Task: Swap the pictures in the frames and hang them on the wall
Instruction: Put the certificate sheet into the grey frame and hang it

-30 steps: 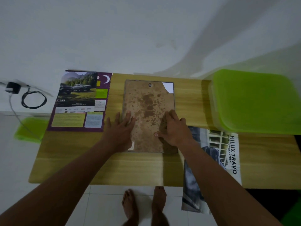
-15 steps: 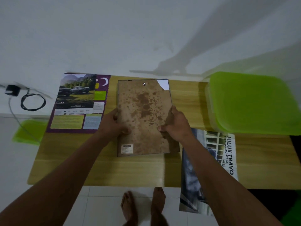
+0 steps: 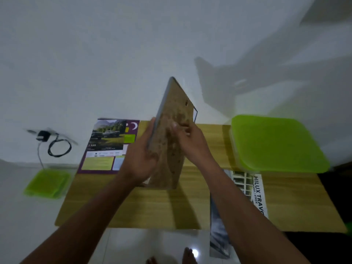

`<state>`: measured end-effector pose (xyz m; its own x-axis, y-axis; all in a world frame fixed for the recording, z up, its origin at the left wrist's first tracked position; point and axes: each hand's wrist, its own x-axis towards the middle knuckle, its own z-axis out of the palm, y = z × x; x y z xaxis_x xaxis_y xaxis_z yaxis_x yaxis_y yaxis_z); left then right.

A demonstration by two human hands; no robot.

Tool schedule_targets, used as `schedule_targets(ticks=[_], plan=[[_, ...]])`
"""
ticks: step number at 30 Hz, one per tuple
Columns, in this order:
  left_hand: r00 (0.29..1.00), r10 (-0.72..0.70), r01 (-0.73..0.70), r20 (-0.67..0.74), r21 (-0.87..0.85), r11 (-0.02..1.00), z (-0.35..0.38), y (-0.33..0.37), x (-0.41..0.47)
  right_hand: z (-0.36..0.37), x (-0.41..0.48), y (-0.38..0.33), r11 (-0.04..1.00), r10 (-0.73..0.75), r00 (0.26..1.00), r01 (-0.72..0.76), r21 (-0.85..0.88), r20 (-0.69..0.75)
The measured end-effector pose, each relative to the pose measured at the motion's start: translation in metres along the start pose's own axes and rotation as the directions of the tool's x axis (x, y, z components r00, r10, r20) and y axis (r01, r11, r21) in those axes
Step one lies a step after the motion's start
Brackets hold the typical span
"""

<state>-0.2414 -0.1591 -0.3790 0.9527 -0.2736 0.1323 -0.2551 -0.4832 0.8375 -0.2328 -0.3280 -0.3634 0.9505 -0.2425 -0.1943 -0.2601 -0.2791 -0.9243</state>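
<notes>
A charger (image 3: 43, 135) and its looped cable (image 3: 59, 147) are showing at far left above a small green lid (image 3: 47, 182) on the floor, while a car flyer (image 3: 110, 145) is lying on the left of the wooden table (image 3: 142, 206). At centre, a person is holding the picture frame (image 3: 171, 140) upright over the table, its stained brown backing turned to the right. The left hand (image 3: 141, 159) is wrapping its fingers round the frame's left edge. The right hand (image 3: 190, 141) is bending its fingers over the backing by the right edge, the thumb lost in blur. Further right, a green tub (image 3: 276, 143) is sitting at the table's back and a Hilux brochure (image 3: 253, 191) is drooping over the front edge. The step appears to be taking the frame to the white wall (image 3: 95, 54). That is calling for a firm hold on both edges, the backing pressed in, and the hanger hole (image 3: 186, 103) kept uppermost.
</notes>
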Motion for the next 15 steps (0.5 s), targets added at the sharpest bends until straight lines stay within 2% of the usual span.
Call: schedule_targets(ticks=[3, 6, 10, 13, 14, 15], plan=[[0.996, 0.086, -0.082, -0.025, 0.123, 0.989, 0.004, 0.033, -0.009, -0.003, -0.011, -0.040, 0.993, 0.024, 1.000, -0.023, 0.119, -0.012], [0.995, 0.094, -0.092, -0.020, 0.092, 0.992, 0.011, 0.057, -0.018, -0.015, -0.025, -0.053, 0.987, 0.011, 0.995, 0.005, 0.163, -0.098], [0.987, 0.123, -0.128, 0.107, 0.048, 0.991, 0.021, 0.079, -0.034, -0.036, -0.038, -0.058, 0.989, -0.057, 0.969, 0.088, 0.121, -0.239], [0.980, 0.099, -0.101, 0.170, 0.001, 0.995, 0.022, 0.079, -0.032, -0.054, -0.044, -0.058, 0.985, -0.112, 0.938, 0.149, 0.089, -0.329], [0.987, 0.107, -0.107, 0.117, -0.001, 0.994, 0.018, 0.079, -0.027, -0.060, -0.045, -0.057, 0.980, -0.118, 0.941, 0.161, 0.114, -0.318], [0.992, 0.127, -0.127, 0.000, 0.022, 0.992, 0.012, 0.080, -0.020, -0.067, -0.047, -0.058, 0.973, -0.121, 0.949, 0.172, 0.156, -0.292]])
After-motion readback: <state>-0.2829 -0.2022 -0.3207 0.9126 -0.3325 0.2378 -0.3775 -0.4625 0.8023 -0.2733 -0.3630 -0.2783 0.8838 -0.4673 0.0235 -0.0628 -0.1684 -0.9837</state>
